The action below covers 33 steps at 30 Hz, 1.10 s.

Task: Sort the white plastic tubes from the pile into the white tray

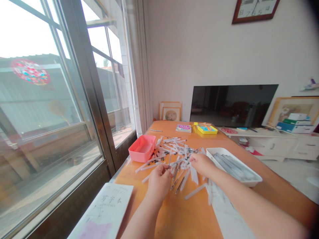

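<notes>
My left hand (159, 179) is pinched around a thin pen refill (170, 158), which points upward from the fingertips. At the right side of the heap, my right hand (201, 163) has its fingers closed among the parts; what they hold, if anything, is hidden. Clear pen barrels (195, 191), dark-tipped refills and small black pieces lie spread loosely between and beyond both hands. Just right of my right hand stands a white tray (256, 179) filled with several long translucent pens or barrels. A pink plastic basket (137, 156) is left of the heap.
A white writing booklet (109, 207) lies at the table's near left. White paper (225, 215) is under my right forearm. Toward the far edge are a pen (156, 130), a purple booklet (183, 128) and a yellow box (207, 129). Glass windows border the left side.
</notes>
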Tool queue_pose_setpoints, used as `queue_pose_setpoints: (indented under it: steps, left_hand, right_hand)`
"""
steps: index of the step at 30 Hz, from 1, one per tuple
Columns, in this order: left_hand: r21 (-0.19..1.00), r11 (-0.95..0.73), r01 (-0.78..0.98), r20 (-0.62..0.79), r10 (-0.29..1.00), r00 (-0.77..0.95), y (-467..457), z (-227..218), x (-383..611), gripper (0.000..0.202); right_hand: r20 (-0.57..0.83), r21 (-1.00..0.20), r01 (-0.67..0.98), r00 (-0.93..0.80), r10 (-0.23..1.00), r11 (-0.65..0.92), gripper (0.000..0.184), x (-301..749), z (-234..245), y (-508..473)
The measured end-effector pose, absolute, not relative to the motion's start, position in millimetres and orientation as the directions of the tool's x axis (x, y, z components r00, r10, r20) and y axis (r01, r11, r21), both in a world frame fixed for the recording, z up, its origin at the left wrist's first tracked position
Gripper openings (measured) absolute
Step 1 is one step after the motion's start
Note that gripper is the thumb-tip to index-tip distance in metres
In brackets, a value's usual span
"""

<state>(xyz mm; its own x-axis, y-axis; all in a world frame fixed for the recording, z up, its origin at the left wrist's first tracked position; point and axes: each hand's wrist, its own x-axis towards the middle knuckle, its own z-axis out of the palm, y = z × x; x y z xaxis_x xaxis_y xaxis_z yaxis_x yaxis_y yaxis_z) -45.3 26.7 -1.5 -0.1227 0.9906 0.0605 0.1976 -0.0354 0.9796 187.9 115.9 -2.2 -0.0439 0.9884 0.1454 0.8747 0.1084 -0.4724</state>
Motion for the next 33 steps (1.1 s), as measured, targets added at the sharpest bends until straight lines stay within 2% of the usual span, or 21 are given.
queue_pose_setpoints:
  steps: [6, 14, 19, 25, 33]
  left_hand:
    - [0.986, -0.035, 0.161, 0.058, 0.988, -0.143, 27, 2, -48, 0.020]
    - [0.987, -0.013, 0.161, 0.039, 0.986, -0.160, 27, 4, -48, 0.020]
    - [0.983, -0.026, 0.180, 0.056, 0.984, -0.167, 28, 3, -49, 0.019]
    - [0.982, -0.034, 0.183, 0.065, 0.984, -0.165, 27, 3, -48, 0.018]
    - [0.992, -0.024, 0.124, 0.043, 0.987, -0.152, 27, 2, -48, 0.018]
  right_hand:
    - [0.167, -0.385, 0.921, 0.005, 0.986, 0.061, 0.019, 196, 4, 128]
    - [0.137, -0.355, 0.930, -0.048, 0.989, 0.094, 0.021, 192, 3, 123]
    - [0.117, -0.313, 0.948, -0.024, 0.993, 0.060, 0.020, 196, 6, 124]
    - [0.025, -0.260, 0.966, 0.018, 1.000, -0.010, 0.013, 197, -2, 123]
    - [-0.090, -0.323, 0.943, 0.051, 0.995, -0.077, 0.014, 187, -8, 116]
